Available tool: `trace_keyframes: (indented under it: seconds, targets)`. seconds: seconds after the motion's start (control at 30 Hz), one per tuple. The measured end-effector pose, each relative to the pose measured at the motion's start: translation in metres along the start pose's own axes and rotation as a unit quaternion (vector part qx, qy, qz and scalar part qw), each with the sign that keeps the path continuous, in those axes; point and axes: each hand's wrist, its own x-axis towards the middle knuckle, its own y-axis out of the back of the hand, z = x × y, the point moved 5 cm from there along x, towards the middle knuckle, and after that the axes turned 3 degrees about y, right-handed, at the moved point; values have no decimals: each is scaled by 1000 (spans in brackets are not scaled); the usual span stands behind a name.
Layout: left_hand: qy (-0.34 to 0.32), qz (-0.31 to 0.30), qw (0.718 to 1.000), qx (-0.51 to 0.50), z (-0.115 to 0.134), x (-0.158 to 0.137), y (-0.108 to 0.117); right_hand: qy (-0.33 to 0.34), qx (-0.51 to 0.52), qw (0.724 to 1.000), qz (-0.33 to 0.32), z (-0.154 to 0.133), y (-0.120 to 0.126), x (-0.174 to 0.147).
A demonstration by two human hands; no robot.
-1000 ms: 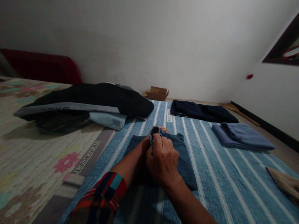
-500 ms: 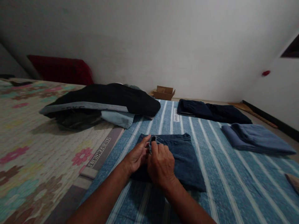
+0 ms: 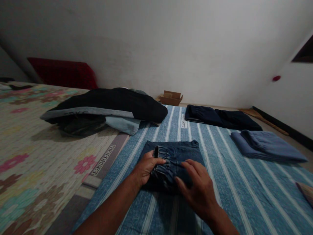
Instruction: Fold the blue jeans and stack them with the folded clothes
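Observation:
Folded dark blue jeans [image 3: 186, 151] lie on the striped blue bedsheet in front of me. My left hand [image 3: 146, 167] pinches the gathered elastic edge of the jeans, thumb on top and the other fingers tucked underneath. A dark opening shows at that gathered edge, just above the left thumb. My right hand [image 3: 195, 186] is over the right part of the jeans, its fingers apart and the thumb pointing toward the gathers. It holds nothing; whether its fingertips touch the denim I cannot tell.
A heap of dark clothes [image 3: 110, 101] lies to the left. Folded navy garments [image 3: 220, 117] and a folded lighter blue garment [image 3: 267, 145] rest at the right. Behind stands an open cardboard box [image 3: 171, 98]. A red padded object [image 3: 63, 73] leans against the wall.
My right hand has let go of the gathered edge and moved right, its fingers spreading. The left hand keeps its hold, and more of the gathered cloth now shows, lying across the jeans.

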Motion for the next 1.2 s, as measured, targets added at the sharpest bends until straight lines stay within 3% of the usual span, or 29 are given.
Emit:
trace_keyframes:
  seconds: [0.17,0.4,0.67,0.97,1.2]
  targets:
    - [-49,19,998,19,15,2,-9,31,-61,997,-41,31,1,-40]
    - [-107,-14,994,28,45,-4,-39,-45,-84,995,25,48,-9,-73]
    - [-136,-41,989,40,61,-8,-62,-81,-84,992,52,55,-5,-79]
    - [-134,-49,989,34,62,-8,-66,-40,-118,992,35,44,-3,-69]
    - [-133,-53,989,44,65,-10,-73,-39,-183,979,79,46,-3,-61]
